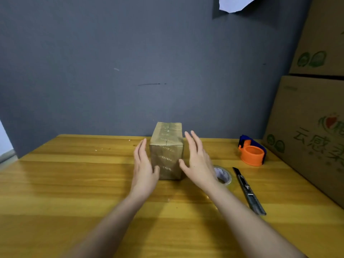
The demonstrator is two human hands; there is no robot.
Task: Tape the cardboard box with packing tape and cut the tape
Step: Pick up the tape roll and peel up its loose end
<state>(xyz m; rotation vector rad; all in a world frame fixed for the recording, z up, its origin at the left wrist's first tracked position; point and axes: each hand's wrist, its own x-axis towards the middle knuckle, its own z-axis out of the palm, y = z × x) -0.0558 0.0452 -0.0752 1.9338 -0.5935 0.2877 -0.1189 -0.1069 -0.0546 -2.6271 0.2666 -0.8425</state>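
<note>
A small brown cardboard box (pixel 166 151) stands on the wooden table (pixel 74 183), its faces glossy with tape. My left hand (pixel 144 164) is at the box's left side with straight fingers, thumb near the front face. My right hand (pixel 197 161) hovers just right of the box, fingers spread and straight, holding nothing. A roll of clear packing tape (pixel 223 175) lies flat on the table, partly hidden behind my right wrist. A black utility knife (pixel 248 190) lies to the right of the roll.
An orange and blue tape dispenser (pixel 252 152) sits at the back right of the table. Large printed cardboard cartons (pixel 312 127) are stacked along the right edge. A dark grey wall (pixel 130 71) stands behind the table.
</note>
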